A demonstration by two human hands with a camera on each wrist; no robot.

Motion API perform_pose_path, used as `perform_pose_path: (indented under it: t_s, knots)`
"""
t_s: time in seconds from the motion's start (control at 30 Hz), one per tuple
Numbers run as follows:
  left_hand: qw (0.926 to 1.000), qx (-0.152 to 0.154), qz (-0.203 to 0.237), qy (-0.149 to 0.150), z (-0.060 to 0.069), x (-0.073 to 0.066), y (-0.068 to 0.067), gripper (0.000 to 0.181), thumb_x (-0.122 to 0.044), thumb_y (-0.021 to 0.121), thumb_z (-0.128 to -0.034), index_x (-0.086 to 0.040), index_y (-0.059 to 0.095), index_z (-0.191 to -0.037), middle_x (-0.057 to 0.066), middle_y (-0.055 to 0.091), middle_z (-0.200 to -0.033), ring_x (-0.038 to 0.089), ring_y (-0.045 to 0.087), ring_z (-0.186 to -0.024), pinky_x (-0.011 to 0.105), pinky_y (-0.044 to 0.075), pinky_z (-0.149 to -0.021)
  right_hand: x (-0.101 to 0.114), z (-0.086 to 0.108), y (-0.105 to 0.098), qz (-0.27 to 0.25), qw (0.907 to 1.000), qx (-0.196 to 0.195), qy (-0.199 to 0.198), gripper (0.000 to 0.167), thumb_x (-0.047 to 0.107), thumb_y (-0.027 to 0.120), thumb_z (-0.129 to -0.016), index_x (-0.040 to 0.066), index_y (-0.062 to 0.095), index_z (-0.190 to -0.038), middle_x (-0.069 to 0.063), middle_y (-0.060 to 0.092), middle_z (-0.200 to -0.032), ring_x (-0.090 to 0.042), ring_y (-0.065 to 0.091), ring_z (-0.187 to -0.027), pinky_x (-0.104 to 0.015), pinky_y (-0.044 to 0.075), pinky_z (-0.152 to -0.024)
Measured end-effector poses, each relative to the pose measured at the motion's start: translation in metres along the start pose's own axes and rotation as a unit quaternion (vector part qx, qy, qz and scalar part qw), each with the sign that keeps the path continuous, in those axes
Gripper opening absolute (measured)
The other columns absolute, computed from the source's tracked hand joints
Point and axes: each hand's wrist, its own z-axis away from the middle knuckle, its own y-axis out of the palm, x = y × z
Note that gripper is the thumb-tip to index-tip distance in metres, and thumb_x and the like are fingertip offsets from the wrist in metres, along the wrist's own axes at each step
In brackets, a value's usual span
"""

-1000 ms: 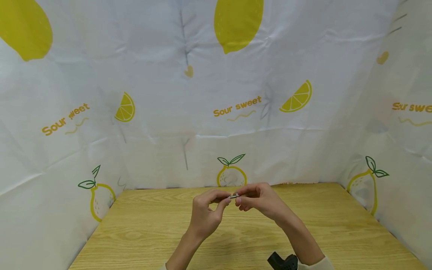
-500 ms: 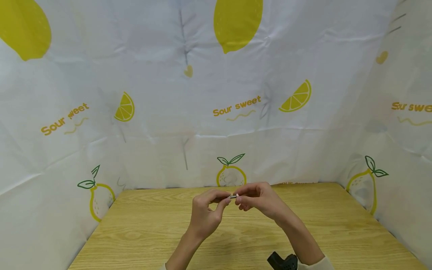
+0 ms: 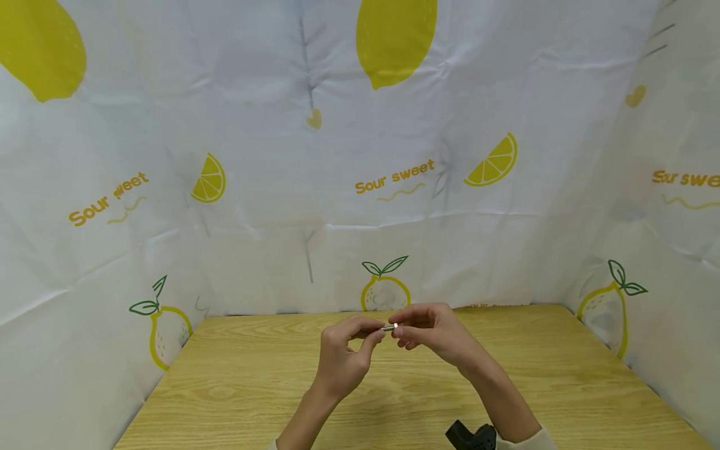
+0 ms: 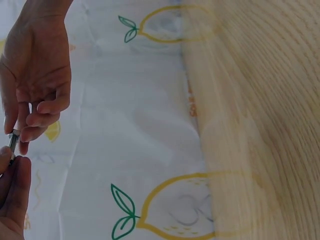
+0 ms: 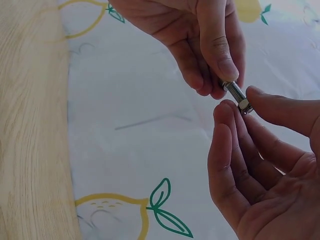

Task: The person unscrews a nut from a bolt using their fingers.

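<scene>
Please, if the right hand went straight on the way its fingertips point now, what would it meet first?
Most likely the bolt, whose head sits against the right hand; next, the left hand, pinching the other end. Exact depth is unclear.

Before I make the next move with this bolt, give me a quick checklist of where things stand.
1. Left hand pinching one end of the bolt: ok.
2. Right hand at the hex end: ok.
3. Threads visible between the hands: ok.
4. Bolt held above the table: ok.
5. Hex end a separate nut, not a fixed head: cannot tell.
6. Firmness of both grips: cannot tell.
</scene>
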Motion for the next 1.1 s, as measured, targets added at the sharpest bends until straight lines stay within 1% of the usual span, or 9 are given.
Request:
perform_pose_path:
  t_s: [0.23, 0.33, 0.37, 0.47, 0.57, 0.63, 0.73, 0.97, 1.1]
  knots:
    - [1.0000, 0.003, -0.001, 0.001, 0.0001, 0.0000, 0.0007, 0.009, 0.001, 0.078, -0.0895, -0.005, 0.078, -0.096, 0.007, 0.079, -0.087, 0.013, 0.076, -0.075, 0.017, 0.062, -0.071, -0.0001, 0.0009, -0.0003, 0.003, 1.0000, 0.004, 0.006, 0.033, 0.016, 0.071, -0.099, -0.010, 0.069, -0.120, -0.023, 0.075, -0.101, -0.019, 0.074, -0.084, -0.034, 0.065, -0.077]
    - [1.0000, 0.003, -0.003, 0.008, 0.0000, 0.0011, 0.0012, 0.008, 0.000, 0.078, -0.0898, -0.005, 0.078, -0.097, 0.007, 0.079, -0.087, 0.013, 0.076, -0.074, 0.017, 0.062, -0.071, -0.0012, 0.0005, -0.0001, 0.005, 1.0000, -0.002, 0.004, 0.033, 0.018, 0.070, -0.100, -0.008, 0.069, -0.120, -0.023, 0.074, -0.102, -0.020, 0.074, -0.084, -0.034, 0.065, -0.078]
    - [0.9999, 0.002, -0.004, 0.012, -0.0002, 0.0016, 0.0011, 0.009, 0.000, 0.078, -0.0898, -0.005, 0.078, -0.097, 0.006, 0.079, -0.087, 0.012, 0.076, -0.074, 0.017, 0.062, -0.071, -0.0013, 0.0000, 0.0003, 0.007, 1.0000, -0.004, 0.002, 0.033, 0.018, 0.070, -0.100, -0.008, 0.069, -0.119, -0.025, 0.073, -0.103, -0.022, 0.075, -0.086, -0.034, 0.065, -0.078]
    - [0.9997, -0.002, -0.005, 0.023, -0.0010, 0.0019, 0.0001, 0.009, 0.001, 0.078, -0.0894, -0.005, 0.077, -0.097, 0.006, 0.078, -0.087, 0.012, 0.076, -0.074, 0.017, 0.062, -0.071, -0.0016, -0.0016, 0.0011, 0.007, 0.9999, -0.010, -0.001, 0.032, 0.017, 0.071, -0.099, -0.008, 0.069, -0.119, -0.027, 0.073, -0.104, -0.021, 0.074, -0.085, -0.033, 0.065, -0.077]
    - [0.9998, -0.003, -0.003, 0.022, -0.0009, 0.0010, -0.0010, 0.010, 0.001, 0.078, -0.0893, -0.005, 0.077, -0.097, 0.006, 0.078, -0.087, 0.013, 0.076, -0.074, 0.017, 0.062, -0.071, -0.0014, -0.0018, 0.0017, 0.008, 0.9999, -0.011, 0.002, 0.032, 0.015, 0.072, -0.097, -0.008, 0.069, -0.119, -0.024, 0.074, -0.100, -0.019, 0.073, -0.083, -0.032, 0.064, -0.076]
    - [0.9999, -0.003, 0.000, 0.017, -0.0003, 0.0002, -0.0009, 0.010, 0.002, 0.078, -0.0892, -0.005, 0.077, -0.096, 0.006, 0.078, -0.087, 0.013, 0.076, -0.074, 0.017, 0.062, -0.071, -0.0015, -0.0015, 0.0016, 0.010, 0.9999, -0.009, 0.004, 0.033, 0.016, 0.073, -0.097, -0.008, 0.069, -0.119, -0.018, 0.075, -0.096, -0.015, 0.072, -0.079, -0.032, 0.064, -0.075]
    - [0.9999, -0.002, 0.002, 0.014, 0.0003, -0.0001, -0.0009, 0.009, 0.002, 0.077, -0.0890, -0.004, 0.077, -0.096, 0.006, 0.078, -0.086, 0.013, 0.076, -0.074, 0.017, 0.062, -0.071, -0.0017, -0.0018, 0.0014, 0.017, 0.9998, -0.007, 0.006, 0.032, 0.017, 0.075, -0.096, -0.007, 0.070, -0.117, -0.014, 0.075, -0.092, -0.013, 0.072, -0.077, -0.032, 0.064, -0.074]
    - [0.9999, 0.003, 0.002, 0.010, 0.0010, 0.0000, 0.0003, 0.008, 0.001, 0.077, -0.0899, -0.004, 0.077, -0.096, 0.007, 0.079, -0.087, 0.013, 0.076, -0.073, 0.017, 0.062, -0.071, -0.0021, -0.0011, 0.0006, 0.016, 0.9998, -0.011, -0.002, 0.031, 0.016, 0.073, -0.097, -0.008, 0.071, -0.116, -0.024, 0.074, -0.106, -0.016, 0.074, -0.085, -0.031, 0.064, -0.076]
    - [1.0000, 0.001, 0.005, 0.009, 0.0007, -0.0004, 0.0003, 0.010, 0.002, 0.077, -0.0893, -0.004, 0.077, -0.096, 0.007, 0.078, -0.086, 0.013, 0.076, -0.073, 0.018, 0.062, -0.071, -0.0013, -0.0009, 0.0002, 0.012, 0.9999, -0.011, -0.002, 0.032, 0.016, 0.073, -0.097, -0.008, 0.070, -0.118, -0.025, 0.074, -0.110, -0.015, 0.073, -0.086, -0.031, 0.064, -0.077]
